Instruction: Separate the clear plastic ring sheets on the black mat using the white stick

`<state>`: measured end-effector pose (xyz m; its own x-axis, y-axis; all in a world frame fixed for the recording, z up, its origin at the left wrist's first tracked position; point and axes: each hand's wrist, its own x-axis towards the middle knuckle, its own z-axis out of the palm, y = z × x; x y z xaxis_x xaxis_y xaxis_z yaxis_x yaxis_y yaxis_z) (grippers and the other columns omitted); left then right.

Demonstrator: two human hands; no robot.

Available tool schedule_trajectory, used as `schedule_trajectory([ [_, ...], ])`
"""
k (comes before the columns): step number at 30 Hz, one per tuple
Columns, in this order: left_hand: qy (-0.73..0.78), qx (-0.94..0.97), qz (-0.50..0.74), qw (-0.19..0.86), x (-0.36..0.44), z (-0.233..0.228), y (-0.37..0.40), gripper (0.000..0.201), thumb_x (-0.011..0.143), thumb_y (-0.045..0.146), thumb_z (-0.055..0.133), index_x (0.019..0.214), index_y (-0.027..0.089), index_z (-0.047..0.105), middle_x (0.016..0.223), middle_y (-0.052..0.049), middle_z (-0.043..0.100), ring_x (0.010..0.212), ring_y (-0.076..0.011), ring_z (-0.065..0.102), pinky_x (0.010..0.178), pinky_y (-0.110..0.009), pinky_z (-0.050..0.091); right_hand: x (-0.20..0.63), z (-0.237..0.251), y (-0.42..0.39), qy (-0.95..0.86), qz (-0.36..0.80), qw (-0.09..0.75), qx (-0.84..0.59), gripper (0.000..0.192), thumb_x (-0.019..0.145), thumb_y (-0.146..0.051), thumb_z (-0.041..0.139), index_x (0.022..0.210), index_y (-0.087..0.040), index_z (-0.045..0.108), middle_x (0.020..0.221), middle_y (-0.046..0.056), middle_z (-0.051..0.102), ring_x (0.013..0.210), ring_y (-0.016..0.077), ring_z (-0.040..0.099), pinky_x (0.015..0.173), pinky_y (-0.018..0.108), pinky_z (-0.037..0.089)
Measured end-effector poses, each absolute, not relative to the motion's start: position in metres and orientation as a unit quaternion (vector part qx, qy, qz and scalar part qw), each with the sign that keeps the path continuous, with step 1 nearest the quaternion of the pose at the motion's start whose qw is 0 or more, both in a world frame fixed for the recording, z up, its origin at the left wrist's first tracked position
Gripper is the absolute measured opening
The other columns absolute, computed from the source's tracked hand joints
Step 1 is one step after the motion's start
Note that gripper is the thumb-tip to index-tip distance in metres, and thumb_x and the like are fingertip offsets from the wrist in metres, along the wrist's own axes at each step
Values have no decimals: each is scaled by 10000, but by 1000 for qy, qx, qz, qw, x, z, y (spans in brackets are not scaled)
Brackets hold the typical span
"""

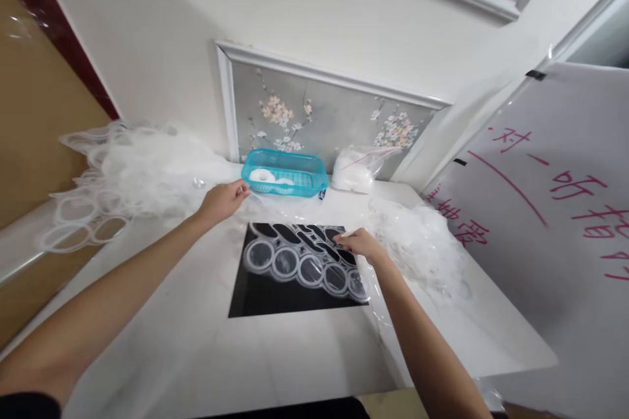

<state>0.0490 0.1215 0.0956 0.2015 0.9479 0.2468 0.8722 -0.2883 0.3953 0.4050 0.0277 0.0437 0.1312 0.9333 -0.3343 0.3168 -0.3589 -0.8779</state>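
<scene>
A clear sheet of joined white rings (299,266) lies over a black mat (275,301) on the white table. My right hand (361,243) is closed in a pinch at the sheet's upper right part, over the dark ovals. My left hand (223,201) hangs above the table by the left end of a blue plastic basket (314,177). Its thumb and fingertips are pressed together; whatever they pinch is too small to make out. Inside the basket are a few white round pieces (262,175).
Left of the mat rises a heap of clear ring sheets (142,170). On the right spreads a crumpled pile of clear plastic (422,245). Beside the basket stands a plastic bag with white contents (354,173). A board with red writing (555,209) leans at the right.
</scene>
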Motion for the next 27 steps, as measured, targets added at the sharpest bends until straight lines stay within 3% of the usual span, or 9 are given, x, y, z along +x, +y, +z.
schedule_trajectory([
  [5, 587, 768, 242, 90, 53, 102, 124, 193, 792, 403, 517, 810, 234, 610, 697, -7, 655, 696, -215, 613, 603, -262, 355, 398, 40, 20, -489, 404, 367, -681, 136, 582, -248, 689, 653, -140, 731, 589, 15, 646, 623, 156, 566, 549, 238, 387],
  [10, 566, 765, 271, 147, 51, 84, 121, 216, 798, 419, 474, 781, 224, 565, 608, 10, 643, 595, -187, 601, 581, -254, 385, 400, 30, 18, -480, 404, 377, -682, 170, 605, -298, 679, 584, -131, 702, 415, -3, 543, 449, 135, 493, 470, 252, 361],
  [13, 558, 754, 294, 181, 46, 77, 120, 237, 789, 446, 466, 756, 219, 525, 619, 4, 666, 553, -173, 594, 564, -254, 420, 403, 25, 24, -472, 415, 395, -670, 215, 608, -334, 682, 568, -122, 688, 400, 2, 533, 431, 144, 512, 479, 266, 416],
  [18, 544, 735, 338, 223, 42, 81, 136, 301, 822, 485, 407, 830, 194, 483, 787, -72, 719, 614, -178, 656, 639, -294, 512, 416, 23, 51, -463, 335, 483, -664, 361, 674, -421, 639, 808, -99, 728, 641, 65, 684, 665, 214, 647, 666, 323, 512],
  [21, 535, 739, 343, 225, 52, 83, 140, 378, 859, 477, 362, 1023, 158, 484, 961, -125, 709, 738, -201, 684, 718, -338, 532, 420, 26, 64, -464, 276, 514, -666, 419, 728, -462, 607, 933, -117, 725, 866, 110, 730, 868, 256, 665, 812, 367, 503],
  [24, 520, 762, 322, 211, 63, 73, 120, 512, 831, 473, 468, 1228, 152, 443, 1161, -147, 643, 901, -245, 659, 803, -408, 518, 414, 28, 62, -481, 244, 511, -669, 380, 721, -462, 633, 896, -142, 742, 1049, 140, 706, 1024, 296, 627, 887, 401, 476],
  [27, 488, 803, 275, 205, 60, 52, 78, 431, 789, 445, 595, 1144, 200, 577, 1163, -97, 646, 1056, -291, 600, 928, -466, 458, 400, 28, 44, -498, 228, 498, -672, 352, 723, -467, 647, 857, -161, 758, 1120, 138, 681, 1086, 317, 590, 905, 421, 462],
])
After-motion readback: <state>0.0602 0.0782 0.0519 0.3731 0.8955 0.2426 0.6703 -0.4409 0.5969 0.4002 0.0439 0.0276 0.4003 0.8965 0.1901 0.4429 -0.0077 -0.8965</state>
